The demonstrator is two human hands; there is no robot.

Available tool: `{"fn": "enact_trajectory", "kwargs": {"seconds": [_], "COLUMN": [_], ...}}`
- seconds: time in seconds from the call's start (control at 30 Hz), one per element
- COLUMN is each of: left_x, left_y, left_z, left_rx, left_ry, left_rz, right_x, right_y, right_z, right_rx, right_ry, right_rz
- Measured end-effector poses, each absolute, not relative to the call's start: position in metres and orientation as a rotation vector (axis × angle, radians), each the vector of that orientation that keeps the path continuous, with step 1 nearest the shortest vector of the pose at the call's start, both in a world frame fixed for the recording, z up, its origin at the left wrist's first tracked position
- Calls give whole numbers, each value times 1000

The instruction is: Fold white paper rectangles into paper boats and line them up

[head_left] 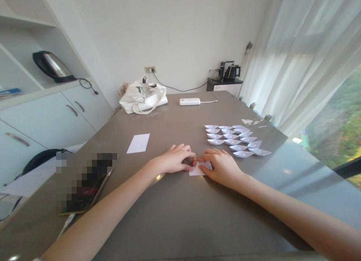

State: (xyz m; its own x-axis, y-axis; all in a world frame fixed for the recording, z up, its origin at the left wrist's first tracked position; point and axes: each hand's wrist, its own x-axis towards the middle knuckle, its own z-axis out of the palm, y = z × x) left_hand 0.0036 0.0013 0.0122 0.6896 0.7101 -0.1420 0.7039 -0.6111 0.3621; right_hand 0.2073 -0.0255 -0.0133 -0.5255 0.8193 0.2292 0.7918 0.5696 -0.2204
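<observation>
A small piece of white folded paper (pixel 196 171) lies on the grey-brown table (pixel 158 231) between my two hands. My left hand (pixel 176 159) pinches its left edge between thumb and fingertips. On the other side, my right hand (pixel 221 166) grips the paper, thumb on top and fingers curled along the far edge; part of the sheet is hidden beneath it. Several white folded paper boats (pixel 232 141) stand in rows beyond my right hand. To the left, a flat stack or sheet of white paper (pixel 138 143) rests apart from my left hand.
A phone or tablet (pixel 87 191), partly pixelated, lies by my left forearm with a cable. Farther back are a white handbag (pixel 143 97) and a white power bank (pixel 190 101). Paper scraps (pixel 251 122) lie near the right edge. A kettle (pixel 53 66) stands on the left shelf.
</observation>
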Motion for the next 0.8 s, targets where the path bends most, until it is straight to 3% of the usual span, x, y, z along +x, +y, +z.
{"fn": "enact_trajectory", "kwargs": {"seconds": [0.47, 0.8], "left_x": [6, 7], "left_y": [2, -5], "left_z": [13, 10], "left_rx": [2404, 2502], "left_ry": [1172, 1190], "left_rz": [-59, 100], "right_x": [208, 211], "right_y": [-24, -22], "right_z": [-15, -19], "right_rx": [-1360, -1443], "right_ry": [-2418, -2361], "right_rz": [213, 173]}}
